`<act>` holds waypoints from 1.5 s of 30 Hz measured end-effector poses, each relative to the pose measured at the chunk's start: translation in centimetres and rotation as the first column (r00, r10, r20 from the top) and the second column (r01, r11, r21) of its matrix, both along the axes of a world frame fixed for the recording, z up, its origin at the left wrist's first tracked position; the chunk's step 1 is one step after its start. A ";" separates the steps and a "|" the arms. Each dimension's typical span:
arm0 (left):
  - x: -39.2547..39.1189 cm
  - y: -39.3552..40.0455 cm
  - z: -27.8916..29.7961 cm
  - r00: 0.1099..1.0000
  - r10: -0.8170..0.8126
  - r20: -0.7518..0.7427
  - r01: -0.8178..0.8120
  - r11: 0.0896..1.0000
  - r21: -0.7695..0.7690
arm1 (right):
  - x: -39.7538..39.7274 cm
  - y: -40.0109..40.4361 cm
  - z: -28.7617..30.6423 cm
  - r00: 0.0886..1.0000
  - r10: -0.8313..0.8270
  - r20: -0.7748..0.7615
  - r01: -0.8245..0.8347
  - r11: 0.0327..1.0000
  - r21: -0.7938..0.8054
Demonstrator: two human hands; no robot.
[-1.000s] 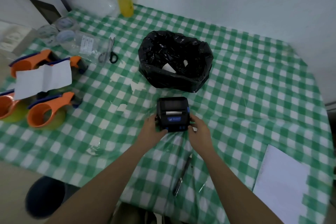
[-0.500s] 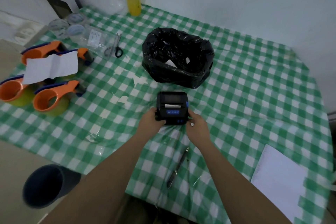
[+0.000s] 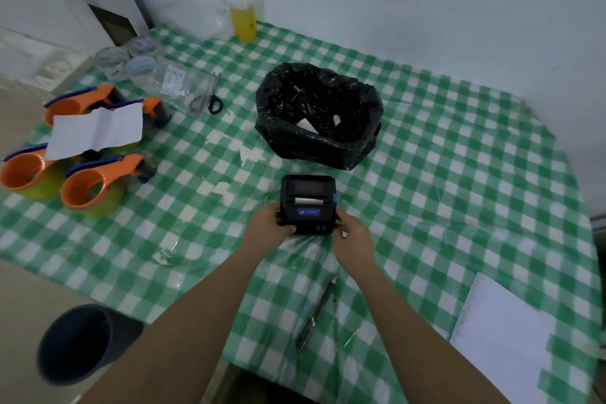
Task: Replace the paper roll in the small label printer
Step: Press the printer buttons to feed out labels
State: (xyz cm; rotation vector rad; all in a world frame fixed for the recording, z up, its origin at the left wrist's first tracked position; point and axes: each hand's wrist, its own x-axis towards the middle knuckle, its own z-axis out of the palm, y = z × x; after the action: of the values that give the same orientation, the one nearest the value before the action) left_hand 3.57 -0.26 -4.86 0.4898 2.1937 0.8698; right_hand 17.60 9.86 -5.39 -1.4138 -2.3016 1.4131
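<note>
A small black label printer (image 3: pixel 308 203) with blue buttons sits on the green checked tablecloth (image 3: pixel 442 174), lid shut, a white strip of paper showing at its slot. My left hand (image 3: pixel 267 223) grips its left side and my right hand (image 3: pixel 352 236) grips its right side. Just behind it stands a black bin bag (image 3: pixel 318 115), open, with white paper scraps inside.
Orange tape dispensers (image 3: pixel 95 187) with a white sheet (image 3: pixel 95 131) over them lie at the left. Scissors (image 3: pixel 210 95), clear tape rolls (image 3: pixel 137 62) and a yellow bottle (image 3: pixel 244 23) sit at the back. A pen (image 3: pixel 316 311) and a paper pad (image 3: pixel 498 338) lie near me. A dark bucket (image 3: pixel 75 341) stands on the floor.
My view has tilted and shifted a little; both hands stay on the printer's sides and the printer has not visibly moved on the cloth.
</note>
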 end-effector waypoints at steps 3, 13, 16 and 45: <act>0.0 0.0 0.0 1.000 -0.001 -0.001 0.001 1.000 0.003 | 0.1 -0.1 0.1 1.000 -0.006 0.003 0.006 1.000 -0.006; 0.1 0.3 0.3 1.000 0.002 -0.008 -0.002 1.000 -0.022 | 0.1 0.1 0.5 1.000 0.021 0.022 -0.020 1.000 -0.009; 0.1 0.3 0.4 1.000 -0.001 -0.010 0.001 1.000 -0.023 | 0.1 0.1 0.6 0.999 0.040 0.028 -0.040 0.999 -0.005; -0.5 0.4 0.1 1.000 -0.015 0.006 0.015 0.998 -0.053 | 0.3 0.2 0.4 0.996 0.081 0.042 -0.083 0.996 0.045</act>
State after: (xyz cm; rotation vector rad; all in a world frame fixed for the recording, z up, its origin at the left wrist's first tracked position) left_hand 3.06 0.11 -4.79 0.4769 2.1991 0.8015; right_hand 17.88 10.11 -5.01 -1.3625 -2.4271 1.3537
